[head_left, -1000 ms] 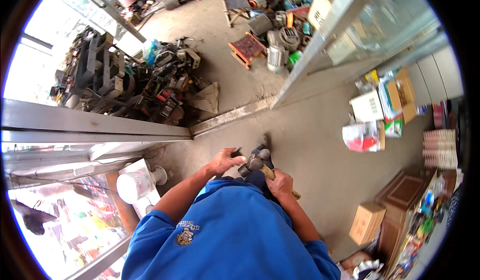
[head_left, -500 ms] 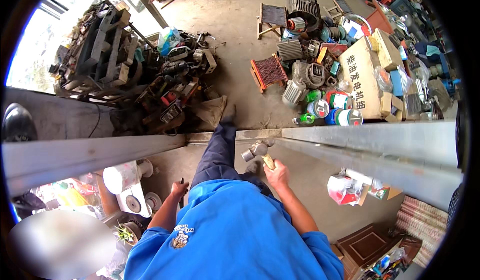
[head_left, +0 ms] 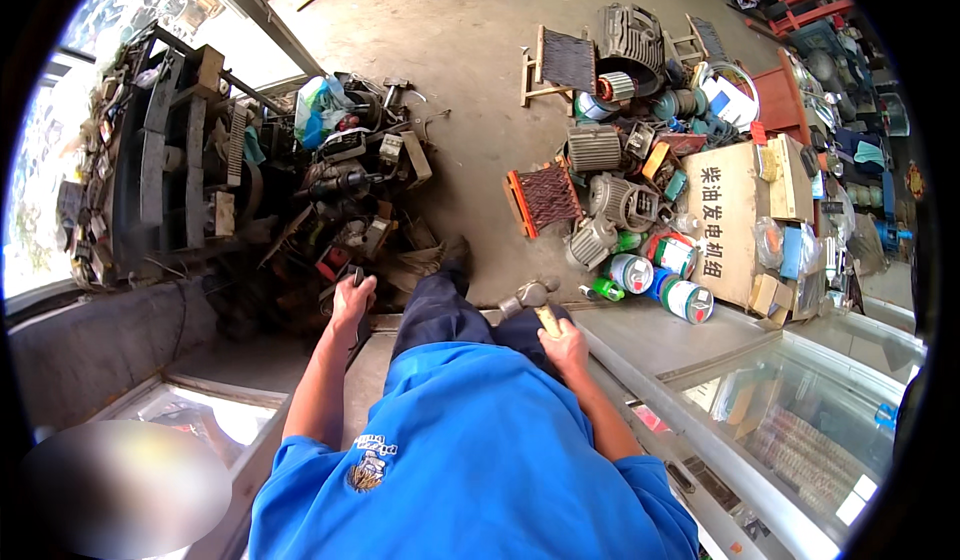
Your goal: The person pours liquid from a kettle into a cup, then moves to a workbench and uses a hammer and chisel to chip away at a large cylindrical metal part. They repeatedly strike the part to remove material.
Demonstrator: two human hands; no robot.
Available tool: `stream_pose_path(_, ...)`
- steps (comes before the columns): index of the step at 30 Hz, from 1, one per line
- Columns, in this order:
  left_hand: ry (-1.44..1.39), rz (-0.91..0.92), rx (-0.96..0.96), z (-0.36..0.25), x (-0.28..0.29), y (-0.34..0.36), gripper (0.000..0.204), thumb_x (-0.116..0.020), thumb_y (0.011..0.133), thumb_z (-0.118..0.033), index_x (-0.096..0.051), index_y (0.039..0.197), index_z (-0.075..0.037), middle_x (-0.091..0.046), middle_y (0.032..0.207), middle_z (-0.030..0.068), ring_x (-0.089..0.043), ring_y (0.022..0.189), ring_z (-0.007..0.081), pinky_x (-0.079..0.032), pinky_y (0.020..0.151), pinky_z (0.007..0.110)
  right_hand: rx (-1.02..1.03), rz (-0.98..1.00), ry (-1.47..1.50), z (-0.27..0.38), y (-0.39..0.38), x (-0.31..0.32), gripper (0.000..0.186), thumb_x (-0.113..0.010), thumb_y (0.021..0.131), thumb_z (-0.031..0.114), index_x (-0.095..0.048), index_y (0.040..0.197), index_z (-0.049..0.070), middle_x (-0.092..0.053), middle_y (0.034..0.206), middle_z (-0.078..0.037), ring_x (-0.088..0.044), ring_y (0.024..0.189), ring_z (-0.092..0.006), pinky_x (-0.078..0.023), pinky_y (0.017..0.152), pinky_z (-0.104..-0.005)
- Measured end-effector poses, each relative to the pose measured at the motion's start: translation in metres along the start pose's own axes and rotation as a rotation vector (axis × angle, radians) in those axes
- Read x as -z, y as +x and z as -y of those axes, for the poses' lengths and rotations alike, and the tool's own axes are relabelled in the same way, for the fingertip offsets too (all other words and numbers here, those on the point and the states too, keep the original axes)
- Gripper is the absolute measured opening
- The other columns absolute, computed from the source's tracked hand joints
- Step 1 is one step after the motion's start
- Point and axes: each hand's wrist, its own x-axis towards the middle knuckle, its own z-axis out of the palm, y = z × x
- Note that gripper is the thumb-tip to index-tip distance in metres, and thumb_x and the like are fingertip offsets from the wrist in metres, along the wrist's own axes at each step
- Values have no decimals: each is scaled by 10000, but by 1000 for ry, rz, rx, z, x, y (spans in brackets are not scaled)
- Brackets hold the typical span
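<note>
A hammer [head_left: 528, 297] with a grey metal head and a pale wooden handle is in my right hand [head_left: 565, 344], its head pointing away from me. The fingers are wrapped round the handle, in front of my right thigh. On the other side, my left hand [head_left: 352, 300] is closed around a slim dark bar-like tool [head_left: 358, 276]. One end of it pokes out above the fist; its exact kind does not show. My left foot is forward on the floor beyond the door sill, near a heap of machine parts [head_left: 345, 190].
Glazed door panels [head_left: 770, 430] stand on my right. Ahead on the right are a low stool with a woven seat [head_left: 545, 198], electric motors [head_left: 622, 200], paint cans [head_left: 688, 300], a green bottle [head_left: 606, 288] and a large cardboard box [head_left: 728, 215]. A dark metal rack [head_left: 165, 150] stands left.
I have stepped forward into the doorway; the stool, motors and cans are nearer. My left hand has swung forward with the dark tool. The hammer stays in my right hand.
</note>
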Motion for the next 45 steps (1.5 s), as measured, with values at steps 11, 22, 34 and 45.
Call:
stream_pose_path(11, -30, -61, 218, 71, 22, 44, 272, -680, 880, -274, -593, 717, -75, -559, 612, 5, -518, 500, 135, -383, 475, 301, 161, -82, -34, 101, 92, 52, 400, -763, 797, 400, -620, 829, 28, -659, 787, -250, -648, 758, -452, -501, 663, -519)
stream_pose_path(22, -218, -124, 293, 23, -1, 65, 236, -681, 900, -225, -555, 758, -85, -555, 622, 14, -516, 516, 127, -400, 490, 298, 172, 97, -66, 136, 156, 73, 391, -734, 824, 421, -623, 890, 52, -681, 832, -245, -653, 827, -468, -506, 714, -533)
stream_pose_path(34, -11, -193, 437, -64, -48, 120, 245, -692, 852, -253, -647, 790, -21, -615, 675, 57, -578, 591, 160, -453, 553, 329, 190, 205, -105, 159, 294, 120, 397, -749, 800, 430, -619, 880, 63, -683, 833, -243, -656, 823, -469, -510, 691, -541)
stream_pose_path(45, -126, -166, 177, -260, -96, 209, 279, -681, 904, -306, -608, 765, -75, -578, 659, -7, -531, 582, 102, -422, 551, 291, 208, 151, -61, 200, 457, 195, 424, -754, 807, 399, -605, 869, 7, -678, 854, -250, -653, 817, -456, -508, 724, -515)
